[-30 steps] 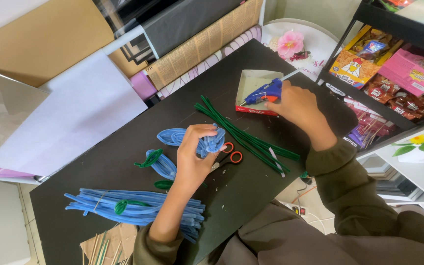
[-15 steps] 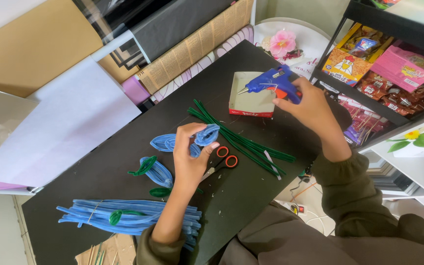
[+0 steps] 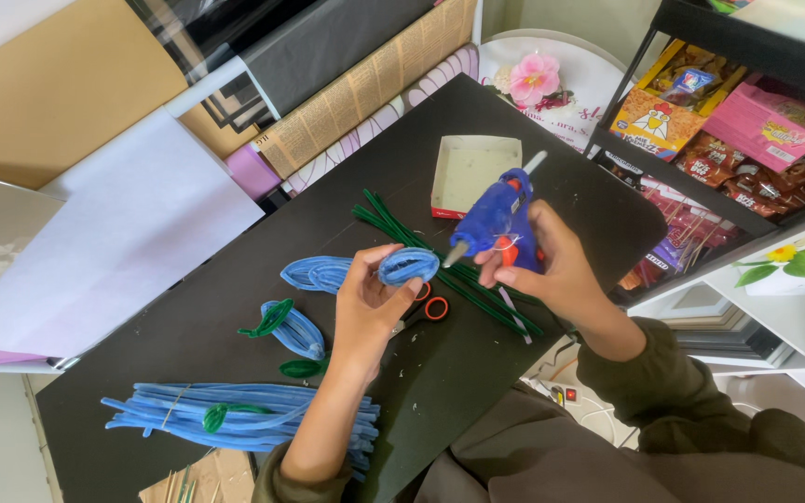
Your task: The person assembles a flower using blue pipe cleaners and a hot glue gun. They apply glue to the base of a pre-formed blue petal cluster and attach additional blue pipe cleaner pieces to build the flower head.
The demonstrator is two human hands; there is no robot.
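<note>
Fingers of the left hand (image 3: pixel 370 303) pinch a blue pipe-cleaner petal (image 3: pixel 409 265), holding it up above the black table (image 3: pixel 235 307). Right hand (image 3: pixel 552 270) is wrapped tight around a blue glue gun (image 3: pixel 494 212), nozzle aimed at the petal's right end, tip just beside it; can't tell if they touch.

Progress, judging by the layout: one double-loop blue petal piece (image 3: pixel 317 273) lies flat just left of the held one. A second blue loop with a green leaf (image 3: pixel 281 324) sits nearer the person. So a few pieces look shaped. Big bundle of straight blue pipe cleaners (image 3: pixel 235 421) at the near left edge is unused, with a green bit lying on it. Green pipe-cleaner stems (image 3: pixel 421 247) lie diagonally under the hands, unattached to anything. Most of the assembly looks still ahead.

Orange-handled scissors (image 3: pixel 430 305) lie partly hidden under the left hand.

Containers: shallow white box with a red side (image 3: pixel 474 172) at the far table edge, looks empty. Shelf unit (image 3: pixel 701 177) on the right holds snack packets, in orange and pink.
</note>
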